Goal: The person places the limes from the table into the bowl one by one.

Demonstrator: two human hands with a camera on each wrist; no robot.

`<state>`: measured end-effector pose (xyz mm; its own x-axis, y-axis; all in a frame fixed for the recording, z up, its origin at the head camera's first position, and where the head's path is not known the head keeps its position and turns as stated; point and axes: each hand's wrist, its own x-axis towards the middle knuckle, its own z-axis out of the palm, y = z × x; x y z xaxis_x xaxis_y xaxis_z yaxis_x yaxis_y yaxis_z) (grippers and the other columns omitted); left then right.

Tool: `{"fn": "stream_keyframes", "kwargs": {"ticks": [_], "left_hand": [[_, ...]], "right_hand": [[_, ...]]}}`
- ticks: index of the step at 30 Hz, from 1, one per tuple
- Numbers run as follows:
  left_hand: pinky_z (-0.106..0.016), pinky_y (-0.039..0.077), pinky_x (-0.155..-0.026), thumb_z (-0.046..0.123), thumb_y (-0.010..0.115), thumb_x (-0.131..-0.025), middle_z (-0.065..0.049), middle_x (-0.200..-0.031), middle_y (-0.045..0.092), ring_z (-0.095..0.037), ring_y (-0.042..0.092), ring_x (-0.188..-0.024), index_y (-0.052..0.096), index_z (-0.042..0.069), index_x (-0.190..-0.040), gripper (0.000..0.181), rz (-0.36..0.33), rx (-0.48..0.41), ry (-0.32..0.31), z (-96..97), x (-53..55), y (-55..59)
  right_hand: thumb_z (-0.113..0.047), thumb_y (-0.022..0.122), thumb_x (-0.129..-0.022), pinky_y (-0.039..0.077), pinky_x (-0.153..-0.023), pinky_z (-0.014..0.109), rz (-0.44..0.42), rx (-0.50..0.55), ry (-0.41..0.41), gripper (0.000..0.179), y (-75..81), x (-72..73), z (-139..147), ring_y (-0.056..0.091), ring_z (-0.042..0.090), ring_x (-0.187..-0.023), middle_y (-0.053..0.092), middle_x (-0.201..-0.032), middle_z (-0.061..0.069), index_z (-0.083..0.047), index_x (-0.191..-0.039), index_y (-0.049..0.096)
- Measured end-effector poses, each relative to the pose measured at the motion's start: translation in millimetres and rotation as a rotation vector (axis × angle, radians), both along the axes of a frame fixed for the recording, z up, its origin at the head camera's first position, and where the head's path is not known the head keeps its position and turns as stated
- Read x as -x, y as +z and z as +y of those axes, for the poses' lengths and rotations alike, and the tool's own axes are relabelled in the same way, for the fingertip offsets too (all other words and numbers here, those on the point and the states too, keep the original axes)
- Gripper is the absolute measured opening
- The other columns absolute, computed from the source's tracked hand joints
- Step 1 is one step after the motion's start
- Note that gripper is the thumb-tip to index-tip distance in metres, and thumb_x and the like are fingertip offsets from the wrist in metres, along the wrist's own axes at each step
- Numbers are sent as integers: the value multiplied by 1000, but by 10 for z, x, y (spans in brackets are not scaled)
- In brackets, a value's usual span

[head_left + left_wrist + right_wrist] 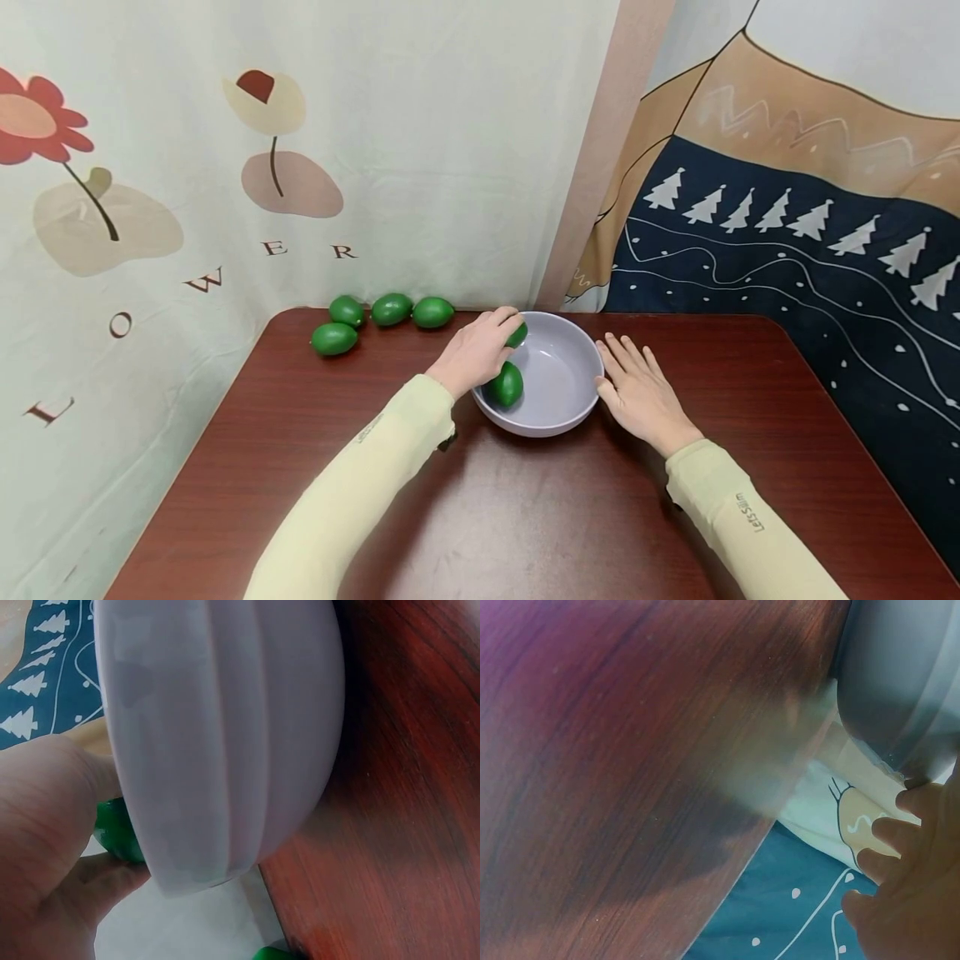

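A pale lavender bowl [558,375] stands on the table with one green lime [505,385] resting inside at its left. Over the bowl's left rim, my left hand [480,346] grips a second lime [517,334] between thumb and fingers; the hand hides part of it. In the left wrist view this lime [118,831] shows between the thumb and fingers, partly behind the bowl wall [225,735]. With fingers straight, my right hand [639,387] lies against the bowl's right side. Its fingertips [917,801] appear beside the bowl in the right wrist view.
Several green limes [392,309] lie near the back left edge of the dark red wooden table [480,517]. Behind the table hang a pale flower-print curtain [450,150] and a dark blue tree-print cloth [750,250].
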<state>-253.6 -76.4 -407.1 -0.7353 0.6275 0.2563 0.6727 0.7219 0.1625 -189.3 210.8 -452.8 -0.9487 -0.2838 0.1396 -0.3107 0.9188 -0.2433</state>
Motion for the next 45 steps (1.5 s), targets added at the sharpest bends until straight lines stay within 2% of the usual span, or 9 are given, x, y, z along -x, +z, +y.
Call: {"fn": "stream_keyframes", "kwargs": {"ticks": [6,13,20,25,30,42,45], "left_hand": [[-41,53,-99,13,73,-96,-9,-143,55,-30,59,-125,58,7,-140,47,-12,39,-11,26,53,-45],[-40,53,-100,11,72,-96,-9,-142,56,-30,59,-126,60,6,-138,44,20,46,-47,50,76,-76],[-39,49,-107,14,70,-98,-8,-151,53,-28,53,-136,59,8,-144,47,-24,102,-62,87,102,-86],[-38,45,-112,15,70,-99,-7,-151,54,-27,51,-140,61,9,-141,44,-23,125,-98,90,120,-94],[-38,43,-115,16,69,-100,-9,-152,53,-27,46,-144,61,8,-142,44,-53,152,-112,103,134,-90],[-38,41,-116,18,67,-100,-8,-147,56,-29,50,-139,60,8,-143,45,-111,239,-97,175,188,-67],[-37,36,-120,17,67,-100,-8,-145,58,-31,52,-136,61,7,-141,43,-127,267,-95,195,187,-52]], "right_hand": [[-35,43,-106,13,-125,58,10,6,5,62,-14,-4,-1,19,39,-157,28,-168,17,-3,-160,36],[-35,42,-106,10,-126,58,-24,4,0,63,-13,0,-4,16,37,-158,25,-169,16,-4,-161,34],[-36,41,-107,10,-126,58,-31,2,-4,64,-13,0,2,15,38,-158,25,-169,16,-4,-161,32],[-36,41,-107,8,-126,57,-39,6,-7,64,-15,6,10,15,38,-158,24,-170,16,-4,-162,32],[-35,42,-107,9,-126,57,-22,10,-2,63,-16,12,9,16,38,-158,26,-169,16,-4,-161,33],[-36,41,-106,11,-126,59,-16,13,-2,64,-22,18,9,19,40,-157,27,-168,17,-4,-161,33],[-36,41,-106,11,-126,59,-14,16,-5,64,-21,17,7,19,39,-156,27,-168,17,-4,-161,34]]}}
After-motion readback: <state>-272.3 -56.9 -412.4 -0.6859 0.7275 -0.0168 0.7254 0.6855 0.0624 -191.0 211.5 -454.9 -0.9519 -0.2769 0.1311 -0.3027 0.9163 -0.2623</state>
